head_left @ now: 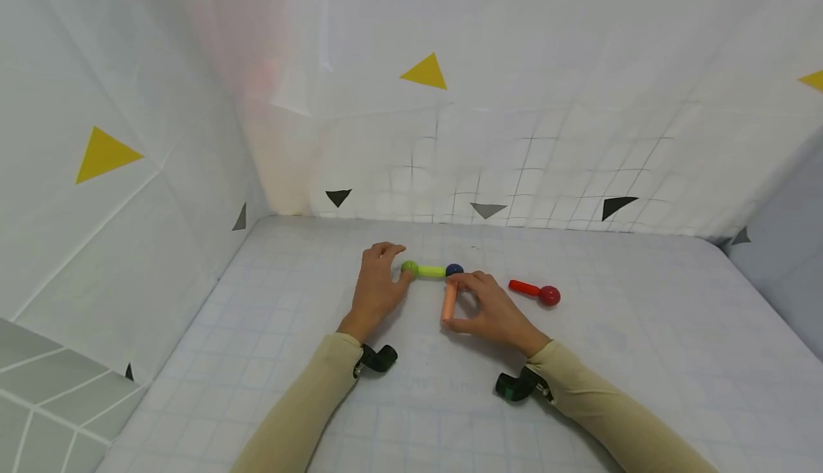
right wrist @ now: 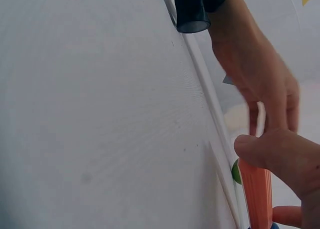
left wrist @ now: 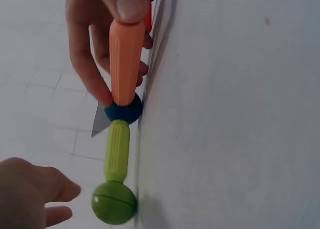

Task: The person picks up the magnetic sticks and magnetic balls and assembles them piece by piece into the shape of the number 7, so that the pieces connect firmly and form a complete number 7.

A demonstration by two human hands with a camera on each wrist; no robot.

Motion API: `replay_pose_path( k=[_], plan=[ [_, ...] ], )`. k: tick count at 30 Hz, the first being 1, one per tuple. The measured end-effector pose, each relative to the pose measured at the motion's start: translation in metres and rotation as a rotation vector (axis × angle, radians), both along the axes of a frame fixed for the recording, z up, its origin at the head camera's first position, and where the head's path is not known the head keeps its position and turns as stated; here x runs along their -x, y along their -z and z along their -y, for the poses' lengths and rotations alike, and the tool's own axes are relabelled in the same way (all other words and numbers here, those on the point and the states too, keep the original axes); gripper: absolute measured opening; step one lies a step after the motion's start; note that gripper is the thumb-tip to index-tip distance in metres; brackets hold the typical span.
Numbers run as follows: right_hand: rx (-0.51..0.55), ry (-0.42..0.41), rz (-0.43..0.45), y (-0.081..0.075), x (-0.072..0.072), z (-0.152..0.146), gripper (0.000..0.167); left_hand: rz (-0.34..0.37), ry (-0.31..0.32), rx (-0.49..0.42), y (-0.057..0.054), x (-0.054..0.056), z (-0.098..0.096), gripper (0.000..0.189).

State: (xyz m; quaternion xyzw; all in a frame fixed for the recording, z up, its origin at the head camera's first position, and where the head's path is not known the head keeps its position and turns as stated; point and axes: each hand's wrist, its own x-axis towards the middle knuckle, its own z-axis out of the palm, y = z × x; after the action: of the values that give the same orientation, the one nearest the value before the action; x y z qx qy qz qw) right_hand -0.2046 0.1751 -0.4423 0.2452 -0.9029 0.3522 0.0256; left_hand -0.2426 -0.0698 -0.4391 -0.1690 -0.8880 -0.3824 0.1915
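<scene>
Between the thumb and fingers of my right hand (head_left: pixel 495 312) an orange ridged rod (head_left: pixel 449 303) is pinched lengthwise. Its far end meets the dark blue ball (left wrist: pixel 123 112). From that ball a yellow-green rod (head_left: pixel 431 271) runs left to a green ball (head_left: pixel 409 269) with a groove round it, all in one line on the table. My left hand (head_left: pixel 376 287) is just left of the green ball, thumb and fingers spread. A small gap shows between them and the ball in the left wrist view.
To the right of my right hand lies a red rod (head_left: pixel 524 288) joined to a red ball (head_left: pixel 549 296). The white gridded table (head_left: pixel 617 387) ends at a white sheeted back wall (head_left: pixel 546 101) with coloured triangles. Dark wrist cameras (head_left: pixel 379 359) stick out below both hands.
</scene>
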Motion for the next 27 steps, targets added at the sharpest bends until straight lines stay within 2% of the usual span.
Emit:
replay_pose_path(
  k=[2, 3, 5, 7, 10, 12, 14, 19, 27],
  plan=[
    [0.004, 0.000, -0.004, 0.000, 0.000, 0.000, 0.072, -0.028, 0.042, 0.025, -0.005, -0.003, -0.004, 0.028],
    [0.006, 0.000, -0.006, 0.000, 0.000, 0.000, 0.072, -0.005, 0.081, 0.019, -0.008, -0.005, -0.006, 0.024],
    [0.012, 0.000, -0.014, 0.000, 0.000, 0.000, 0.071, 0.122, 0.174, -0.013, -0.011, -0.009, -0.011, 0.019],
    [0.016, -0.002, -0.021, 0.001, 0.000, 0.000, 0.071, 0.309, 0.261, -0.071, -0.013, -0.011, -0.014, 0.019],
    [0.016, -0.007, -0.035, 0.001, 0.000, 0.000, 0.071, 0.574, 0.335, -0.191, -0.012, -0.013, -0.019, 0.024],
    [0.020, -0.010, -0.036, 0.002, 0.000, 0.000, 0.072, 0.690, 0.368, -0.288, -0.010, -0.015, -0.021, 0.028],
    [0.023, -0.012, -0.039, 0.001, 0.000, 0.000, 0.072, 0.767, 0.385, -0.381, -0.008, -0.016, -0.023, 0.030],
    [0.033, -0.023, -0.046, 0.002, 0.000, -0.001, 0.072, 0.840, 0.410, -0.503, -0.003, -0.020, -0.026, 0.033],
    [0.044, -0.022, -0.029, 0.002, 0.001, -0.001, 0.071, 0.857, 0.417, -0.571, 0.001, -0.022, -0.025, 0.033]
  ],
)
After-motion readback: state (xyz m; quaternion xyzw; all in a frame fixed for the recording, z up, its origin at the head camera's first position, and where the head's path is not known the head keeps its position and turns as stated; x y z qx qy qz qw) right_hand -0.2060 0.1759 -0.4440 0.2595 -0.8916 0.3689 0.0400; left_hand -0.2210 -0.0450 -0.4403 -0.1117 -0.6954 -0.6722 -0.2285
